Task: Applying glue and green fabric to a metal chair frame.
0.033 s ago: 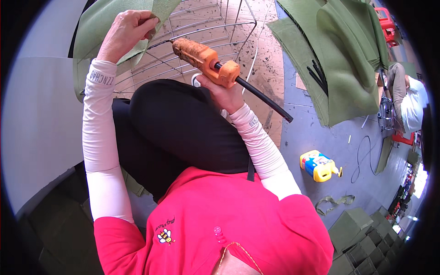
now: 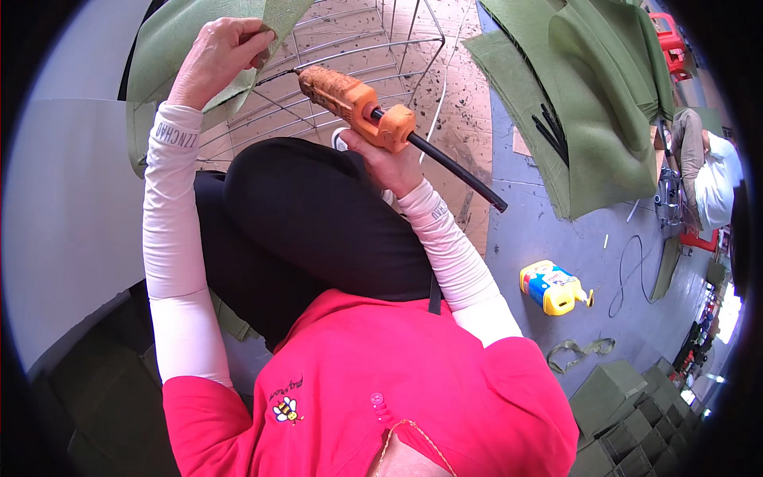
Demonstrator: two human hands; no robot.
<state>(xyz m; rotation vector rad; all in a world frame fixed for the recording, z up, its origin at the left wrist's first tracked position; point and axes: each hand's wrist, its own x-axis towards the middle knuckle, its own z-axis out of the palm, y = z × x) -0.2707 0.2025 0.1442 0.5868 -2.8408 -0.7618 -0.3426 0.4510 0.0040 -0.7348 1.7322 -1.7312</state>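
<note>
My left hand [image 2: 226, 57] pinches the edge of a green fabric sheet [image 2: 163, 67] between thumb and fingers, at the upper left. In my right hand [image 2: 389, 163] is an orange, stained hot glue gun [image 2: 338, 91], its grip partly hidden by its own body. The gun's thin dark nozzle points left, close to the lower edge of the fabric. From its back end a long black glue stick [image 2: 461, 171] sticks out toward the lower right. Beneath the fabric and the gun lies a wire frame [image 2: 373, 48], its left part covered by the sheet.
Dark scraps litter a brown board [image 2: 461, 95] under the frame. More green fabric [image 2: 604, 103] lies to the right, with several black sticks [image 2: 550, 131] on it. A yellow and blue container [image 2: 552, 288] sits on the grey floor [image 2: 517, 230]. Another person [image 2: 711, 175] is at far right.
</note>
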